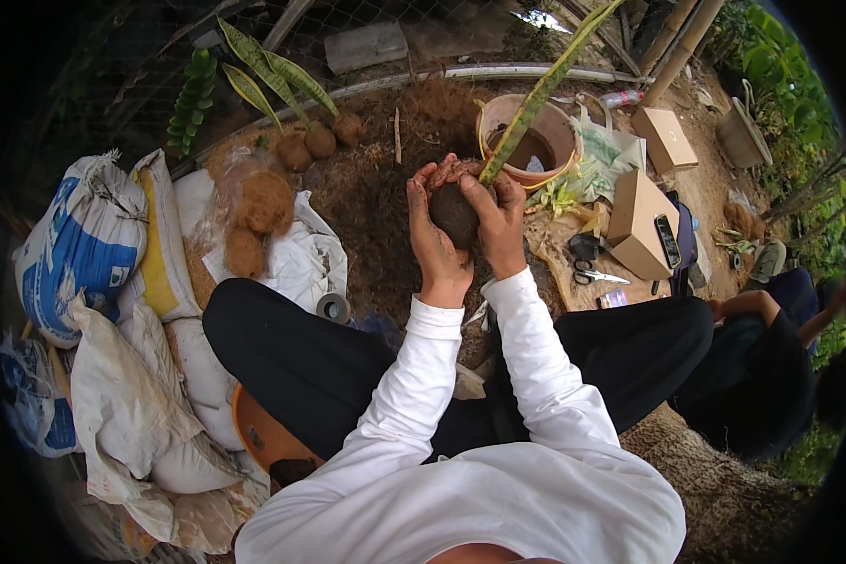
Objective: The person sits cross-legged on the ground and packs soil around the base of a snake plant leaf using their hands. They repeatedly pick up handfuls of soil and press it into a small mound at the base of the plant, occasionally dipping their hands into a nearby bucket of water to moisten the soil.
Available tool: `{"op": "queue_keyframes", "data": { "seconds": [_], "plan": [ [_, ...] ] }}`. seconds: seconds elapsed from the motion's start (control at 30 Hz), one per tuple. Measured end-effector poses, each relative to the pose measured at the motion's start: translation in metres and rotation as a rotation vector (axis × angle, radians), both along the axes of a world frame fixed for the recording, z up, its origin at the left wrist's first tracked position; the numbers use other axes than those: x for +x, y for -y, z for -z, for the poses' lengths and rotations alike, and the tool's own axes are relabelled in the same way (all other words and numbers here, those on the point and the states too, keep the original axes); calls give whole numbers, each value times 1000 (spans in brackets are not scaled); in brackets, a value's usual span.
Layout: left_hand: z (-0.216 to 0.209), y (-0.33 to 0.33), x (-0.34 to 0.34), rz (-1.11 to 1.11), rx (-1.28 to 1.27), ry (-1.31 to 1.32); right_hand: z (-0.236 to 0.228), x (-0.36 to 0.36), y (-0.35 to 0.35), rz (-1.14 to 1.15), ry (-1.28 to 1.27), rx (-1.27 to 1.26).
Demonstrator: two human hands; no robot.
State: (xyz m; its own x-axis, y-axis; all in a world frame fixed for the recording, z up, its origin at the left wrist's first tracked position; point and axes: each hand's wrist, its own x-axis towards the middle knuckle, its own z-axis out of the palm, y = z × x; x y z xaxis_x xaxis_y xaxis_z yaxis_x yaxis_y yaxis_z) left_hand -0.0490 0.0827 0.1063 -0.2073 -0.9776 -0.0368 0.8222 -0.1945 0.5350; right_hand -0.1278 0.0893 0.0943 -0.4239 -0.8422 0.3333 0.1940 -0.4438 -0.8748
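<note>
Both my hands are cupped around a dark ball of soil (454, 216), raised in front of me. A long green, yellow-edged snake plant leaf (541, 99) rises from it, slanting up to the right. My left hand (430, 246) supports the ball's left side and underside. On the other side, my right hand (504, 228) presses its thumb against the ball near the leaf's base. Soil smears the fingers. Just beyond my right hand is a pinkish round tub (576, 132) with brown contents. Whether the leaf has roots inside the ball is hidden.
Several brown balls (320, 140), some with snake plant leaves, sit far left. Fibre balls (245, 252) and a tape roll (332, 307) lie nearer. Sacks (83, 246) crowd the left. Scissors (600, 275), boxes (637, 218) and a phone (666, 242) lie right. Another person (757, 367) sits there.
</note>
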Motion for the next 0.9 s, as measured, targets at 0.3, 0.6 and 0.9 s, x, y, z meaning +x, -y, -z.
{"op": "queue_keyframes", "data": {
  "seconds": [0.3,0.6,0.9],
  "plan": [
    [23,4,-12,-231,-172,-74,-14,-7,7,-115,49,-108],
    [18,14,1,-197,-232,172,-4,5,3,-126,29,-27],
    [18,14,0,-197,-297,193,14,-5,2,-50,157,-3]
  ]
}}
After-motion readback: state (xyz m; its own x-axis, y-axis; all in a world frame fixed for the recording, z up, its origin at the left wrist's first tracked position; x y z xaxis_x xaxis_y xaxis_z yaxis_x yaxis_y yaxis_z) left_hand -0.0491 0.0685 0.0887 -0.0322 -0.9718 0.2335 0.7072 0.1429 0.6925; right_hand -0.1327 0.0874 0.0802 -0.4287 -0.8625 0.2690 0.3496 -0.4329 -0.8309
